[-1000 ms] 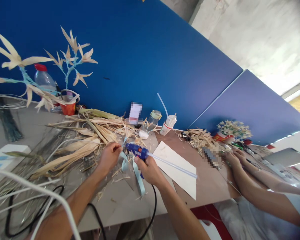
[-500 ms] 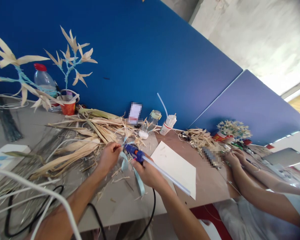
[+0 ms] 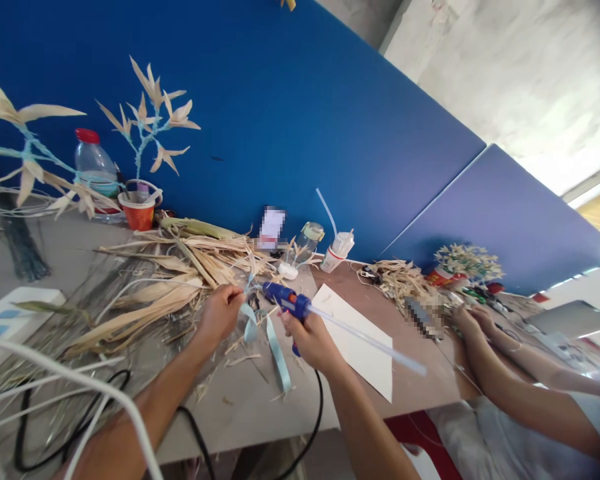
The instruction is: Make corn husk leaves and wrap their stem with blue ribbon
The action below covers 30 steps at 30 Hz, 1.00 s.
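My left hand (image 3: 223,310) is closed in a pinch on the thin blue stem of a small corn husk flower (image 3: 251,267). A light blue ribbon (image 3: 279,360) loops down from near those fingertips onto the table. Wrapped in my right hand (image 3: 316,341) is a blue hot glue gun (image 3: 291,302), its nozzle pointing left, a short way from the stem. A long clear glue stick (image 3: 375,341) juts out of the gun's back toward the right. My fingers hide where the stem is pinched.
Dried corn husks (image 3: 175,280) spread left of my hands. A power strip (image 3: 17,327) and white cables lie far left. A white sheet (image 3: 360,353) is at the right. Husk plants in a red cup (image 3: 139,212) stand behind. A co-worker's arms (image 3: 510,360) rest at far right.
The glue gun in my right hand has moved right, away from the stem. My left hand has stayed almost in place, still pinching.
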Motion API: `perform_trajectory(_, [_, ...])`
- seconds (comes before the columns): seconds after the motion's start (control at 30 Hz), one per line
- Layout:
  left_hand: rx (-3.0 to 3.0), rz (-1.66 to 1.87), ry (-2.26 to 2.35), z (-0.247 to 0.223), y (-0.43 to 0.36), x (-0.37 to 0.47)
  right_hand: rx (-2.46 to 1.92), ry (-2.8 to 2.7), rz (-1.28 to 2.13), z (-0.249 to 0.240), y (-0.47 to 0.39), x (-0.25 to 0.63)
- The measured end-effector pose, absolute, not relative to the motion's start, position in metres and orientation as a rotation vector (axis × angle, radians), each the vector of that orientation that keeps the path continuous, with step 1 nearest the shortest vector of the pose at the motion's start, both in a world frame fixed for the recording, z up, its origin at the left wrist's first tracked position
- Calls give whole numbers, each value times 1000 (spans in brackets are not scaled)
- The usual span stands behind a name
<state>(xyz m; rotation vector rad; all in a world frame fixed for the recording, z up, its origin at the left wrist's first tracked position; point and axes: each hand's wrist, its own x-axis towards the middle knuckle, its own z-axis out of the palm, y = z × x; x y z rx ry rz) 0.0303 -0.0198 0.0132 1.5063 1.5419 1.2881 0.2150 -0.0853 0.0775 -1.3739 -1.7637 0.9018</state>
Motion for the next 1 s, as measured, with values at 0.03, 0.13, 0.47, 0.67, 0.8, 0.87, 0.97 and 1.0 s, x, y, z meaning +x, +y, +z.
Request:
perform_trajectory(0.03, [1506, 1284, 1542, 14, -20, 30, -1333, -1699, 1026, 78, -86, 220])
perform_trajectory(0.13, [1486, 1286, 1541, 15, -20, 30, -1133, -1519, 1266, 75, -89, 234])
perform_trajectory(0.47, [900, 1232, 932, 17, -23, 31, -1102, -1446, 1346, 50, -83, 230])
perform_trajectory(0.67, [626, 1131, 749, 24, -25, 28, -1119, -1523, 1294, 56, -72, 219])
perform_trajectory(0.8, [553, 1118, 677, 25, -24, 26, -1205, -1559, 1269, 57, -71, 217])
perform_trajectory(0.87, [545, 1102, 660, 25, -24, 26, -1223, -1570, 1257, 56, -72, 218])
perform_trajectory(0.97, [546, 1077, 644, 25, -24, 26, -1197, -1567, 1228, 56, -73, 219])
perform_trajectory(1.0, [548, 1067, 639, 25, -24, 25, -1183, -1569, 1217, 57, -73, 218])
